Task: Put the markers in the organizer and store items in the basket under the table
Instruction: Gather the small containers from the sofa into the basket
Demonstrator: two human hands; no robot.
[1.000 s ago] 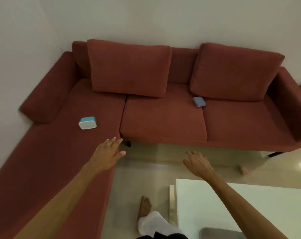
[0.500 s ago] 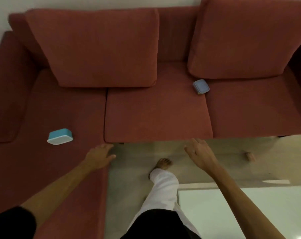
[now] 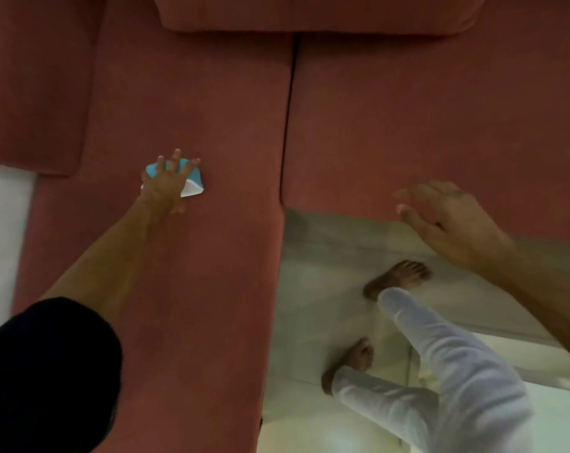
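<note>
One small turquoise-and-white plastic box (image 3: 192, 183) lies on the red fabric sofa (image 3: 211, 109), near the seat's front edge. Two bare hands show: a left (image 3: 166, 188) and a right (image 3: 447, 220). Two bare feet stand on the pale tiled floor (image 3: 309, 256).

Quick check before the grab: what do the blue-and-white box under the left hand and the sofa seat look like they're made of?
Blue-and-white box: likely hard plastic, smooth with crisp colour edges and rounded corners; motion blur leaves it uncertain. Left hand lies spread over it. Sofa seat: woven fabric upholstery, matte red with no shine, with a soft seam between its cushions.
</note>
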